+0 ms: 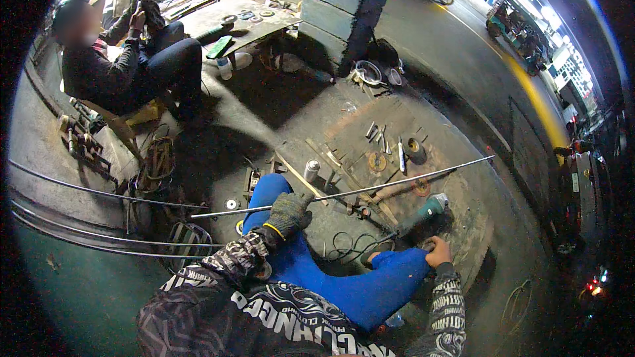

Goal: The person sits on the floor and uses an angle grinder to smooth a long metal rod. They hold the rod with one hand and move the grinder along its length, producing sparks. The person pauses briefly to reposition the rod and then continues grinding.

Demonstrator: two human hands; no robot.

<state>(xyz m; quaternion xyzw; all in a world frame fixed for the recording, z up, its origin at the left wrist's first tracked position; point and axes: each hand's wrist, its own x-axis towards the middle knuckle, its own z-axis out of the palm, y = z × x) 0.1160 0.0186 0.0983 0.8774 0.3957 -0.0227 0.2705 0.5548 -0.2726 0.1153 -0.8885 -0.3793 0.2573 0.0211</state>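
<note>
The left hand [288, 213] wears a coarse knitted cloth glove, grey with a yellow cuff, closed on a thin bare metal rod [344, 193] with a dull sheen. The right hand [438, 250] is bare, beside an angle grinder [423, 212] with a matt teal plastic body. The trousers [344, 277] are smooth blue cloth. The low bench [390, 158] is rough, rust-stained steel plate, strewn with metal offcuts. The floor [264, 109] looks like gritty, stained concrete.
</note>
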